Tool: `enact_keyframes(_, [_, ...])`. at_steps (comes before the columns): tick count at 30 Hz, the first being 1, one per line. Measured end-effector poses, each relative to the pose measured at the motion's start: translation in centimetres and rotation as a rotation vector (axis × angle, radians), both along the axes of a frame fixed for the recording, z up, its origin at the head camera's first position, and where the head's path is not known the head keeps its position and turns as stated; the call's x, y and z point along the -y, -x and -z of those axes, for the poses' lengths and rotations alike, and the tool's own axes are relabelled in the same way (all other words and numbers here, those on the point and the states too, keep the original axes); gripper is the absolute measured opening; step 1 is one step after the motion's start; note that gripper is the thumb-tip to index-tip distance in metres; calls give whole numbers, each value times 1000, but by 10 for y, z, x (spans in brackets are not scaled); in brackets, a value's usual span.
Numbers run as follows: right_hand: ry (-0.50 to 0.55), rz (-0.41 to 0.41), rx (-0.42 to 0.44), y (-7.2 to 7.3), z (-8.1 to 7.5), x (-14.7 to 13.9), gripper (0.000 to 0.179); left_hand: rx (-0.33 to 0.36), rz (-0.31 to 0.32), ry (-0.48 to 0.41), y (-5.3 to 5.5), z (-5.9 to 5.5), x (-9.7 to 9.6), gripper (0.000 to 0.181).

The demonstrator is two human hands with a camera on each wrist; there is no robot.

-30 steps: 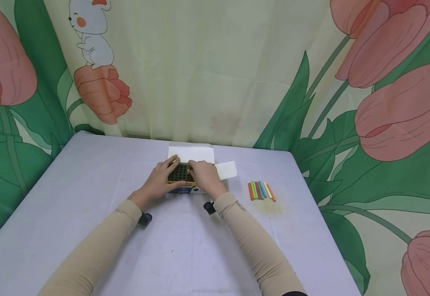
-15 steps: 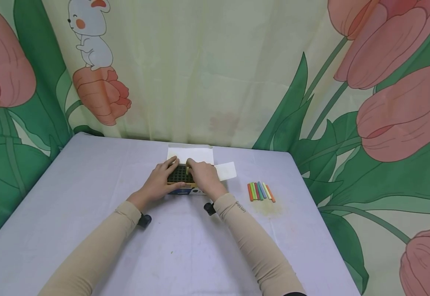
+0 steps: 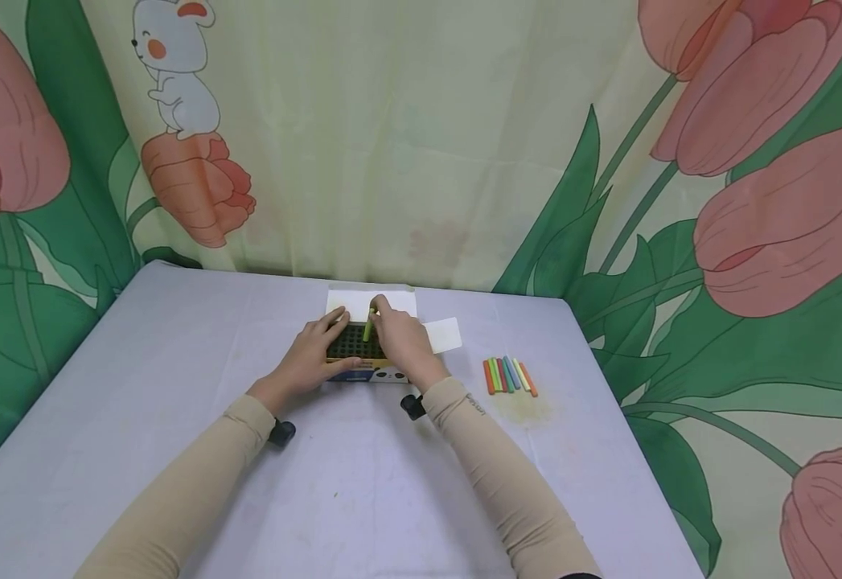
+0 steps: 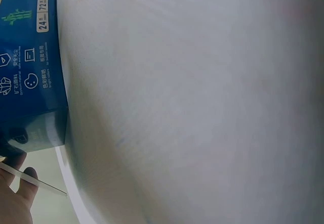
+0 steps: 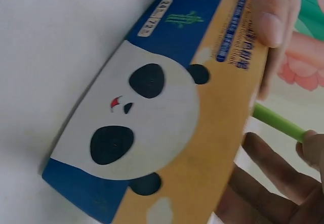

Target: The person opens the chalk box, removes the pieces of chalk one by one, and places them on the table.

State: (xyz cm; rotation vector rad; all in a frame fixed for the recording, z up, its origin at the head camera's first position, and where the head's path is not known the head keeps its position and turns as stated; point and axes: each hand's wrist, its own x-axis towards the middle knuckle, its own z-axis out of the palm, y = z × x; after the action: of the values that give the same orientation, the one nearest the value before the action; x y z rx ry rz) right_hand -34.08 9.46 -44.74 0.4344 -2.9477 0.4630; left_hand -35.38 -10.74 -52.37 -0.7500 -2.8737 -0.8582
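A chalk box point(image 3: 370, 373) with a panda on its front stands with its lid flaps folded back, showing a dark grid of round holes. My left hand point(image 3: 310, 351) holds its left end, thumb along the front edge and fingers toward the back corner. In the right wrist view the left thumb point(image 5: 268, 24) overlaps the box's top front edge. Over the holes, my right hand point(image 3: 404, 342) pinches a green chalk stick point(image 3: 367, 330) near its upper end. The stick is nearly upright; its lower end meets the grid, and whether it sits in a hole I cannot tell.
Several coloured chalk sticks point(image 3: 511, 375) lie side by side on the white tablecloth point(image 3: 363, 482) to the right of the box. One white flap point(image 3: 443, 334) sticks out at the box's right; another point(image 3: 351, 299) stands behind. A printed curtain point(image 3: 392, 161) hangs beyond the table.
My right hand has risen slightly from the grid, and more of the green chalk stick now shows below its fingers. The left hand and the box stay in place.
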Motion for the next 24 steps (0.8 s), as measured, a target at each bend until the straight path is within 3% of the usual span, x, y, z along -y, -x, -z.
enact_keyframes(9, [143, 62, 8, -10, -15, -9, 18, 15, 3, -15, -1, 0, 0, 100])
enact_keyframes(14, [333, 125, -35, -14, -24, -23, 12, 12, 2, -10, -3, -1, 0, 100])
enact_keyframes(24, [707, 246, -33, -15, -43, -79, 25, 30, 0, -12, -7, -2, 1, 101])
